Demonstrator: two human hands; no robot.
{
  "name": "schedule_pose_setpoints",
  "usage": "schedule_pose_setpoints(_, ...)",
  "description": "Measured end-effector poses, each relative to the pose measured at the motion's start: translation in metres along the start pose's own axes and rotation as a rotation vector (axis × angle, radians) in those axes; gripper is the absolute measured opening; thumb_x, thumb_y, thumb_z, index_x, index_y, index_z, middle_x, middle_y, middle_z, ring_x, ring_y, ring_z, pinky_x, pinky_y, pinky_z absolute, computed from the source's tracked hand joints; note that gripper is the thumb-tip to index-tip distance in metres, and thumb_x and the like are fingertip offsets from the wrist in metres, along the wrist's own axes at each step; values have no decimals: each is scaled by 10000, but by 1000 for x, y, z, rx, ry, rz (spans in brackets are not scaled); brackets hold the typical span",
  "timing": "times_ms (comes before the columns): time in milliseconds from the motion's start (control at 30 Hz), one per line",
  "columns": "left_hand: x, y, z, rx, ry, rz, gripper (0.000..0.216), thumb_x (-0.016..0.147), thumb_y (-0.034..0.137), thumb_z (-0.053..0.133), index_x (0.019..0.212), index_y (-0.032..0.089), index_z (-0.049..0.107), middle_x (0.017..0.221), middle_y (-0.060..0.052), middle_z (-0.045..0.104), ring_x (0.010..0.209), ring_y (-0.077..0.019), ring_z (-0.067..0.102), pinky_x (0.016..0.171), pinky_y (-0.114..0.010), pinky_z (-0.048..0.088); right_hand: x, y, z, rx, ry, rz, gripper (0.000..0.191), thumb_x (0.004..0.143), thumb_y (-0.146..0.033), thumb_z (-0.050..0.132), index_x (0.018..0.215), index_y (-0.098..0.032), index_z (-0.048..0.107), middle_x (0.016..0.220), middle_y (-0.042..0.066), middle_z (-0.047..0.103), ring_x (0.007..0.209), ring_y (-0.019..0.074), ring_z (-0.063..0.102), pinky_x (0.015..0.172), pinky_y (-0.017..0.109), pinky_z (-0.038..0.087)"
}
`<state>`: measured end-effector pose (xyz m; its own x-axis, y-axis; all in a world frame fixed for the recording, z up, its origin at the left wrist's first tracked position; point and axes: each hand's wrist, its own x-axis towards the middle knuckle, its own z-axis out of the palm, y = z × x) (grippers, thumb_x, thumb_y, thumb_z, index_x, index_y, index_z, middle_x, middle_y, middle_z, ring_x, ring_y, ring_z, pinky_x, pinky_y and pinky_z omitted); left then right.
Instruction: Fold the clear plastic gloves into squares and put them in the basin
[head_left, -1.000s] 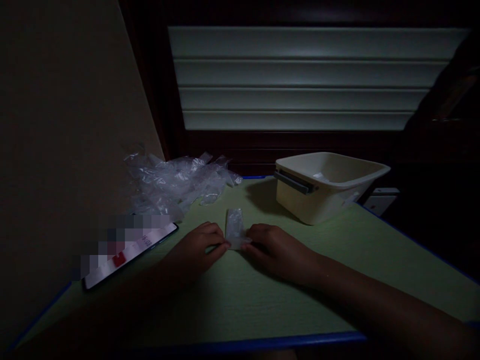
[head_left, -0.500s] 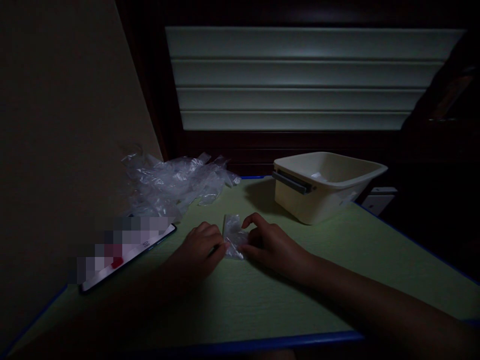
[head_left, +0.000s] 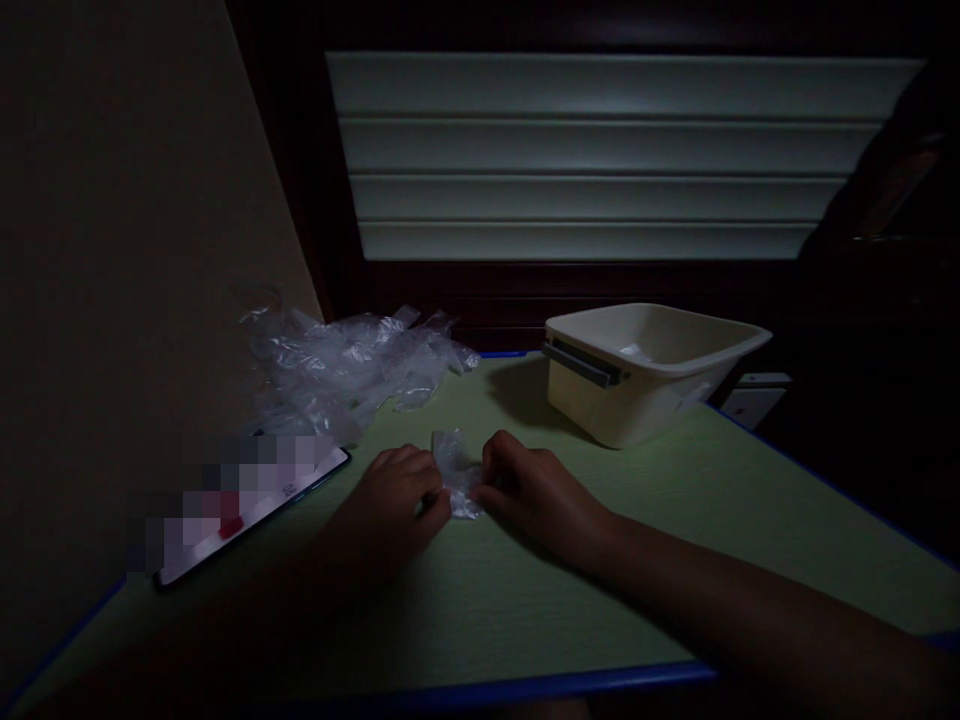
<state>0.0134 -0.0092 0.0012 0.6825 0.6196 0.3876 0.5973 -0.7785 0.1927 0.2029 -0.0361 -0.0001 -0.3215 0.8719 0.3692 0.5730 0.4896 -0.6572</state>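
A small clear plastic bag point(head_left: 454, 460) lies on the green table between my two hands, partly folded and creased. My left hand point(head_left: 405, 495) is closed at its left edge, thumb and fingers pinching the plastic. From the right, my right hand point(head_left: 529, 485) has its fingers curled in and its thumb against the bag's lower right part, gripping the plastic there. The fingertips cover the bag's sides, so how it is folded there cannot be made out.
A heap of clear plastic bags point(head_left: 352, 365) lies at the back left against the wall. A phone point(head_left: 262, 515) with a lit screen rests at the left. A cream plastic bin point(head_left: 600, 405) with a grey handle stands back right, some clear plastic inside. The table point(head_left: 480, 610) has a blue edge.
My right hand's raised index finger has curled down toward the thumb onto the bag. The bag has shifted slightly left and its right part is more gathered. My left hand stays nearly in place.
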Motion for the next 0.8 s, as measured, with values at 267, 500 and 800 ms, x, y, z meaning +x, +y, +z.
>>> schedule_pose_setpoints(267,-1,1,-1,-33,63,8,176,735,132,453,567,173,421,630,0,473,676,-161,458,670,-296,361,3,-1,0,-81,-74,-122,94,762,-67,578,785,-157,593,752,23,631,669,126,562,621,224,405)
schedule_pose_setpoints(500,-1,5,-2,38,43,-15,123,695,103,436,630,190,377,692,-18,467,716,-187,442,639,-308,391,5,0,0,-134,-91,-115,93,764,-106,615,847,-139,641,798,55,617,720,148,565,657,243,431)
schedule_pose_setpoints(800,-3,10,-5,139,75,120,99,747,61,506,767,144,555,900,-90,535,875,-230,482,747,-363,433,3,2,1,-237,-128,-161,106,810,-131,573,859,-144,666,831,51,586,762,144,563,689,244,431)
